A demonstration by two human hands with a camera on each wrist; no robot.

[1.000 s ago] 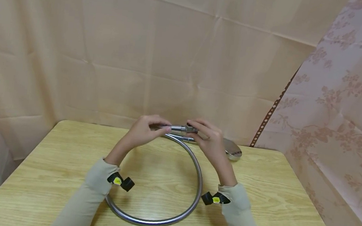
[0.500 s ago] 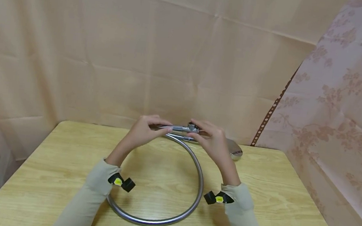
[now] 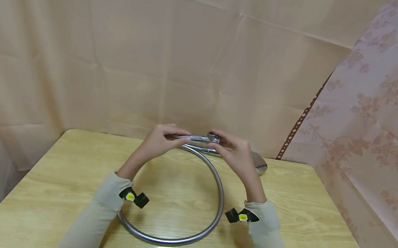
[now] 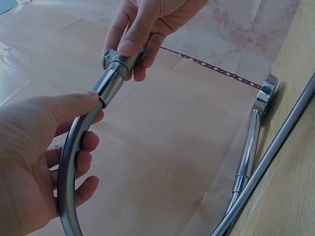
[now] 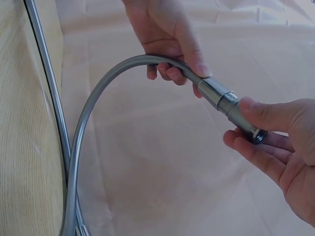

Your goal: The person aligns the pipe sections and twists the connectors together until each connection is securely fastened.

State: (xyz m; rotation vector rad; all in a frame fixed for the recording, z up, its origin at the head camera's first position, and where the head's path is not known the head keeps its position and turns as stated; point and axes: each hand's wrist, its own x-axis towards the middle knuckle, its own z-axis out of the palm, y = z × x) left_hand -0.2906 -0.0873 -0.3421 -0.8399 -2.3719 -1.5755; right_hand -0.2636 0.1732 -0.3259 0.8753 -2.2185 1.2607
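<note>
My left hand (image 3: 158, 142) grips the end of a grey metal shower hose (image 3: 221, 199), its thumb against the smooth chrome hose nut (image 4: 109, 88). In my right hand (image 3: 237, 154), thumb and fingers pinch a small chrome fitting (image 5: 237, 117) with a round opening at its outer end. Screw threads (image 5: 227, 103) show between nut and fitting, which are lined up and joined. Both hands are raised above the back edge of the table. From the left hand the hose loops round to a chrome shower head (image 3: 260, 163), lying behind the right hand and partly hidden by it.
The wood-grain table (image 3: 283, 221) carries the hose loop between my forearms. A beige curtain (image 3: 153, 74) hangs right behind the table, and a pink floral cloth (image 3: 374, 150) hangs at the right. Small black cameras sit on both wrists.
The fitting has turned in my right hand, and its round side now shows. My right hand has shifted slightly right with its fingers set differently. My left hand keeps its hold on the hose.
</note>
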